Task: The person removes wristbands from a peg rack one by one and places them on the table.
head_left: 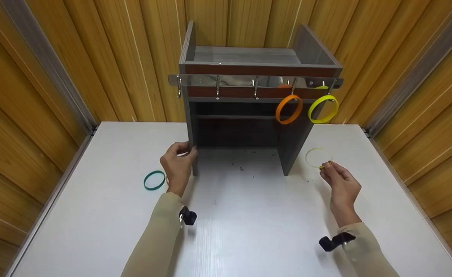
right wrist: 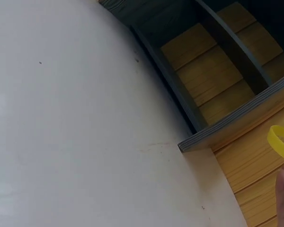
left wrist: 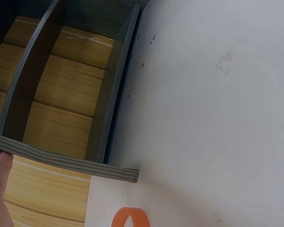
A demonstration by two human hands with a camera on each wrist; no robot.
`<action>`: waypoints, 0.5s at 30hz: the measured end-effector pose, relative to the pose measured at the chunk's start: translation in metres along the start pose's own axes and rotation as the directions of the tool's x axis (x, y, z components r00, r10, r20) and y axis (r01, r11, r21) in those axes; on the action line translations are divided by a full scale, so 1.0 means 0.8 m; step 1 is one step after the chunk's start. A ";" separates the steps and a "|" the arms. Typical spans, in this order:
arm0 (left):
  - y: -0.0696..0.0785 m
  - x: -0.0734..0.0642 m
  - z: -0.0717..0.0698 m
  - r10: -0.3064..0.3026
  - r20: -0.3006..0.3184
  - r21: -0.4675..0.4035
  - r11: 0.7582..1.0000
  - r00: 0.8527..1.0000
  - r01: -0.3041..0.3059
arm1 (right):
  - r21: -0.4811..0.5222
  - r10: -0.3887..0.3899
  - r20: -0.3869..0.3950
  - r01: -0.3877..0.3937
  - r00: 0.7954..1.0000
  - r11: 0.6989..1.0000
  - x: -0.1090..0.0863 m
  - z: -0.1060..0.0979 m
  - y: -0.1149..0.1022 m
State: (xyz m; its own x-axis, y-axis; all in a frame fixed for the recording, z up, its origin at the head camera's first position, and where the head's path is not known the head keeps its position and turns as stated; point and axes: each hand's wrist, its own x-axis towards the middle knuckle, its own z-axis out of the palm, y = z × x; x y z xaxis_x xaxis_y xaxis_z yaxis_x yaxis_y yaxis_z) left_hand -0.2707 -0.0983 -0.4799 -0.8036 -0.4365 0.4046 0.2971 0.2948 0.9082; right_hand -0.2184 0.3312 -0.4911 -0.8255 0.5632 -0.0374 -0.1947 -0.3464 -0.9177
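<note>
My left hand [head_left: 178, 163] grips the left side panel [head_left: 191, 130] of a grey wooden rack, thumb at its front edge and fingers on the outer side. Between thumb and fingers of my right hand [head_left: 343, 184] is a thin yellow wristband [head_left: 313, 151], held right of the rack; part of it also shows as a yellow band [right wrist: 280, 144] in the right wrist view. An orange wristband [head_left: 289, 109] and a yellow-green one [head_left: 323, 109] hang from the two rightmost hooks of the metal hook rail [head_left: 237, 80].
A teal wristband [head_left: 154, 181] lies on the white table [head_left: 233, 231], left of my left hand. Close to that hand is another orange band [left wrist: 132, 218], partly cut off in the left wrist view. Wood-patterned walls [head_left: 57, 77] enclose the table's back and sides.
</note>
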 end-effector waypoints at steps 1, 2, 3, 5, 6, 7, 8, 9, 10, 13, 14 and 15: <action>-0.001 0.000 0.000 0.002 -0.003 0.001 1.000 1.000 -0.002 | -0.010 0.009 -0.001 -0.009 1.000 1.000 0.001 0.000 0.002; -0.001 0.000 0.000 0.002 -0.003 0.003 1.000 1.000 -0.002 | -0.022 0.019 -0.001 -0.019 1.000 1.000 0.003 -0.001 0.003; -0.002 0.000 0.000 -0.002 -0.001 0.002 1.000 1.000 0.002 | -0.029 0.031 -0.002 -0.031 1.000 0.999 0.004 -0.001 0.004; -0.002 -0.001 0.000 -0.008 0.002 0.001 1.000 1.000 0.008 | -0.046 0.051 -0.009 -0.052 0.999 0.998 0.006 -0.002 0.007; -0.002 -0.001 0.001 -0.009 0.003 0.001 1.000 1.000 0.009 | -0.056 0.061 -0.012 -0.061 0.998 0.997 0.007 -0.002 0.008; -0.002 -0.001 0.001 -0.009 0.004 0.003 1.000 1.000 0.009 | -0.066 0.069 -0.015 -0.070 0.997 0.995 0.007 -0.003 0.009; -0.002 0.000 0.001 -0.008 0.004 0.003 1.000 1.000 0.008 | -0.075 0.077 -0.018 -0.078 0.997 0.994 0.007 -0.003 0.010; -0.002 0.000 0.001 -0.007 0.004 0.004 1.000 1.000 0.007 | -0.084 0.083 -0.021 -0.085 0.996 0.993 0.008 -0.003 0.011; -0.001 0.000 0.001 -0.005 0.003 0.005 1.000 1.000 0.005 | -0.093 0.090 -0.023 -0.091 0.996 0.991 0.007 -0.003 0.011; 0.000 0.000 0.000 -0.009 0.006 0.005 1.000 1.000 0.009 | -0.116 0.112 -0.022 -0.114 0.993 0.987 0.006 -0.002 0.012; 0.001 0.000 0.000 -0.014 0.008 0.002 1.000 1.000 0.014 | -0.130 0.120 -0.021 -0.122 0.993 0.984 0.005 -0.001 0.012; 0.001 0.000 0.000 -0.018 0.011 -0.001 1.000 1.000 0.018 | -0.149 0.127 -0.019 -0.129 0.992 0.980 0.005 -0.001 0.012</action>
State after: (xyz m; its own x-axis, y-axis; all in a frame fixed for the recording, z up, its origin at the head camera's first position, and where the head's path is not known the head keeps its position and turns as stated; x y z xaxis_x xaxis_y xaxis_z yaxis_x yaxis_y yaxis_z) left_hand -0.2702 -0.0981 -0.4794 -0.8146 -0.4322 0.3868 0.2831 0.2859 0.9155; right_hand -0.2229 0.3309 -0.5000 -0.8335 0.5284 -0.1615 -0.0058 -0.3007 -0.9537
